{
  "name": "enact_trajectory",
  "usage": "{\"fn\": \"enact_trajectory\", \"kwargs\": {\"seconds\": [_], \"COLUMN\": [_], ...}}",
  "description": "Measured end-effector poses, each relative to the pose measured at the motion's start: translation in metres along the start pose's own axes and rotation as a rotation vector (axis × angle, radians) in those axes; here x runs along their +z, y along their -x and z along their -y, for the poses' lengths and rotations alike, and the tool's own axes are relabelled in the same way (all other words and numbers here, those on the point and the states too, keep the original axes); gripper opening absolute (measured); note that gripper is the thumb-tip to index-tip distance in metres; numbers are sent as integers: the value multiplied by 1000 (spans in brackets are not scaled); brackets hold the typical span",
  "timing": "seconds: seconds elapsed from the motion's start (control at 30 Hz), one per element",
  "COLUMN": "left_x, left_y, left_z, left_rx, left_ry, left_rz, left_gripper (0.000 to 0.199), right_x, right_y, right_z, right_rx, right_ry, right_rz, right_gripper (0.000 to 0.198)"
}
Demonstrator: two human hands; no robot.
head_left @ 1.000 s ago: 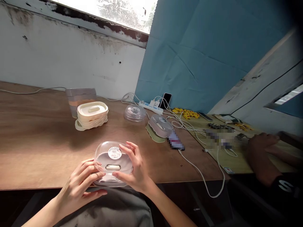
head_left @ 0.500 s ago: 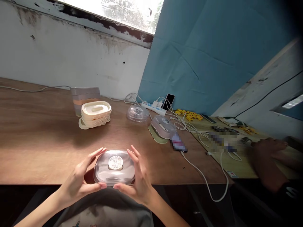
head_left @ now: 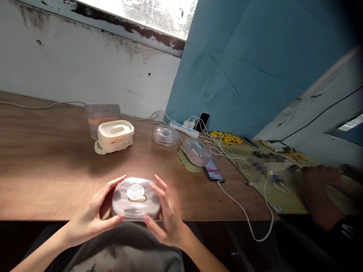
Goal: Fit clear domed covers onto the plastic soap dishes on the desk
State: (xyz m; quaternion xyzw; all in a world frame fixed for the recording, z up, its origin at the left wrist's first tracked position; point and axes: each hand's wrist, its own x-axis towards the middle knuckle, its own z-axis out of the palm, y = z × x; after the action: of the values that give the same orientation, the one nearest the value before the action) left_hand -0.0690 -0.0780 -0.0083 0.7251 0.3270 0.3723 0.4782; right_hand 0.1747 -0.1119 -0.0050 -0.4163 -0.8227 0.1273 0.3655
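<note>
A rounded plastic box with a clear top and a round white label lies at the table's front edge, in front of me. My left hand grips its left side, thumb at the front corner and fingers along the far edge. From the other side my right hand holds it, with the thumb near the front edge and the spread fingers by the top right. An oblong slot or handle shows beside the label. Whatever lies beneath the clear top is hard to make out.
Farther back stand a stack of cream lids and a grey-and-orange stack. Two more clear-topped boxes, a power strip, phones and white cables lie rightward. Another person's hand is at far right.
The box has turned slightly, and its label has shifted left and up. My right thumb has moved a little to the right, and my left thumb slightly left.
</note>
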Motion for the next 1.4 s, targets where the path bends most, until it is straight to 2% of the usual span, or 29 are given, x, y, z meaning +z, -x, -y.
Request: {"fn": "enact_trajectory", "kwargs": {"seconds": [0.1,0.27,0.4,0.57,0.7,0.8,0.9,1.03,1.2,1.4], "left_x": [0,4,1,-6,-7,-8,-10,-11,-7,-1], "left_y": [2,3,4,6,6,4,3,3,5,5], "left_z": [1,5,12,20,17,12,10,9,5,2], "left_rx": [0,92,155,160,148,118,96,69,25,48], "left_ry": [-182,-574,-708,-835,-857,-810,-780,-732,-651,-661], "left_rz": [21,-35,-12,-28,-34,-44,-9,35,-31,-69], "left_gripper": [75,82,82,90,86,81,75,67,54,53], "right_x": [4,10,10,10,11,12,11,9,9,9], "right_y": [-2,-2,-3,-3,-1,0,-1,-2,-3,-3], "right_z": [0,-2,-2,-3,-2,-1,-2,-3,-1,0], "right_rx": [-59,-92,-89,-86,-92,-119,-124,-140,-157,-137], "right_ry": [128,221,217,209,182,179,181,191,243,246], "right_rz": [25,2,-7,-2,-11,-24,0,34,14,4], "right_gripper": [63,68,69,70,72,66,59,60,59,60]}}
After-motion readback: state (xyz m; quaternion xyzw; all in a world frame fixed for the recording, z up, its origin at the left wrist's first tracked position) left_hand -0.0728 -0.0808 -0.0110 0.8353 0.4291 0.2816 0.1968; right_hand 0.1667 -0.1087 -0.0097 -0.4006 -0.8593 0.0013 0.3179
